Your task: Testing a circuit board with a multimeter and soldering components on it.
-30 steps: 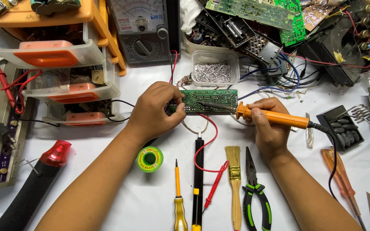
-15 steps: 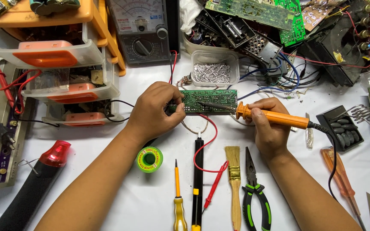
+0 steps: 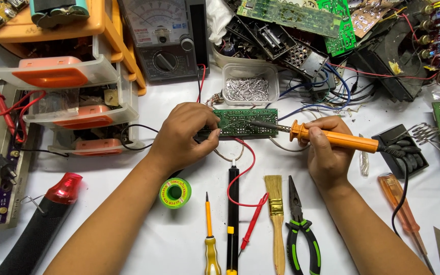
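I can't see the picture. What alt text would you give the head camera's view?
The right hand holds an orange soldering iron with its tip on a green circuit board, which the left hand steadies. Pliers, a brush and a solder spool lie on the white table.

i see a glossy orange plastic handle on the soldering iron (image 3: 332,137), its tip dull metal. the green circuit board (image 3: 245,122) looks matt, the brush (image 3: 275,219) bare wood, the clear tub (image 3: 249,84) smooth plastic holding shiny metal bits.
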